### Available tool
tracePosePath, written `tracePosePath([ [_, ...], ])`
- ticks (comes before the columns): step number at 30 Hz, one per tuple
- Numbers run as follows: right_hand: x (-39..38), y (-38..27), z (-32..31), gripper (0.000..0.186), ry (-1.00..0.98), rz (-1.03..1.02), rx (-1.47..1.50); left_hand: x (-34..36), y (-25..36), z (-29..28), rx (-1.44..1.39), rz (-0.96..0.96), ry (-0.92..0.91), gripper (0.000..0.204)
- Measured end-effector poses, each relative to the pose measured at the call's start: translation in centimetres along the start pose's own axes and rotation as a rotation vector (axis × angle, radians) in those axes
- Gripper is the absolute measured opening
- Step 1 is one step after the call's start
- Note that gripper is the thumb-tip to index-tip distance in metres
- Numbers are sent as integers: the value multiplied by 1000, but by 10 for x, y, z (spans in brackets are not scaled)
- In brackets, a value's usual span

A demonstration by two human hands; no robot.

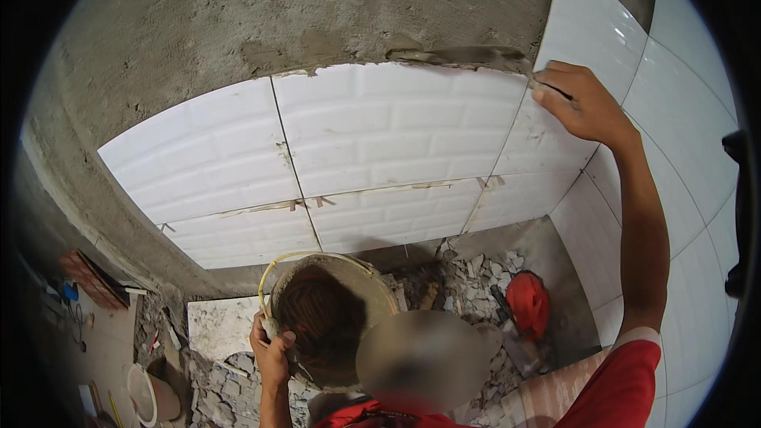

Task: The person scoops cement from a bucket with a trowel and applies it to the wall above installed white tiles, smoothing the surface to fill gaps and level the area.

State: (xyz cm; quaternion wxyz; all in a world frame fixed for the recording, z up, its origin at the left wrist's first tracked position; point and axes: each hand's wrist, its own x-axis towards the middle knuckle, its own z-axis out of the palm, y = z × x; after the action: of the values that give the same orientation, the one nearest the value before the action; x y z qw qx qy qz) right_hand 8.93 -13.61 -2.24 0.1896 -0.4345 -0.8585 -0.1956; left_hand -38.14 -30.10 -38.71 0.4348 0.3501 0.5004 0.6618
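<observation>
Head camera is looking down: my left hand (271,349) is gripping the bucket (333,325) by its yellow handle (273,269), low against the rubble, while my right hand (583,103) is clenching a trowel (468,56) along the white tiles' (380,135) top edge.

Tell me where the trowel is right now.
In the head view, upper right: the right hand holds the trowel along the top edge of the white wall tiles.
</observation>
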Motion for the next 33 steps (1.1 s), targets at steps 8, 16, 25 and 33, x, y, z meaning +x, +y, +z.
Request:
tracePosePath([
  [8,-2,2,31,30,166,68,94,8,-3,-4,-70,-33,-25,51],
  [16,-6,-10,58,32,185,115,16,5,0,0,-18,-9,-20,50],
  [25,-12,-18,60,28,163,49,-39,7,0,2,-2,-19,-8,51],
  [33,-14,-8,28,25,95,41,24,7,-3,0,-9,-24,-14,50],
])
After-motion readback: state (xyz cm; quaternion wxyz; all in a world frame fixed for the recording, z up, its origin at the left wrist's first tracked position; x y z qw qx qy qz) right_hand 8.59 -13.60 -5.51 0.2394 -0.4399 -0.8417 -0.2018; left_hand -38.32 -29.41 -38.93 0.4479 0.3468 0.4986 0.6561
